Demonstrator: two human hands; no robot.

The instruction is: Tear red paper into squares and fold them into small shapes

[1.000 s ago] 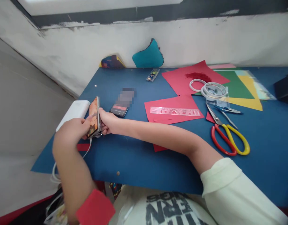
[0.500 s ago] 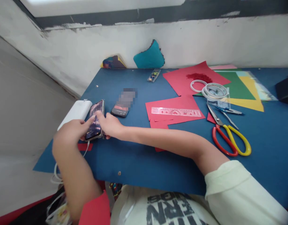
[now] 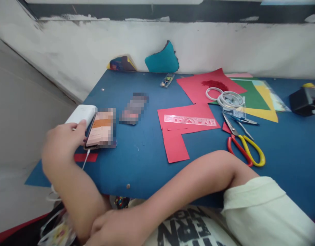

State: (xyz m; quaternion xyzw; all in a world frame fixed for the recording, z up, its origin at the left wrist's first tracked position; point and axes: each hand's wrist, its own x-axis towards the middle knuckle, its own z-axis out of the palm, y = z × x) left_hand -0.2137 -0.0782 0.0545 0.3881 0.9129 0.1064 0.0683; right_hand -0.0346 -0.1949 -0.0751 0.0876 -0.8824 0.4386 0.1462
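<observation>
My left hand (image 3: 67, 136) is bent at the wrist, its fingers and thumb curled at the left edge of a phone (image 3: 101, 131). The lit phone has a blurred-out screen and a white cable in its lower end. Just behind that hand lies a white power bank (image 3: 82, 114), partly covered by it. At the front, my right hand (image 3: 111, 225) is off the table with its fingers folded against my left arm near the elbow; the fingertips are hidden. A second phone (image 3: 134, 109), blurred too, lies to the right of the first one.
Red paper pieces (image 3: 175, 147) carry a clear ruler (image 3: 189, 120) mid-table. To the right are scissors (image 3: 246, 148), a compass (image 3: 246, 120) and tape rolls (image 3: 230, 99). A black object (image 3: 304, 100) stands at far right. A red strip (image 3: 82, 157) lies near my left hand.
My right hand has left the phone and come back towards my body, to my left arm. My left thumb has slid off the screen to its left edge. The phone's display has changed.
</observation>
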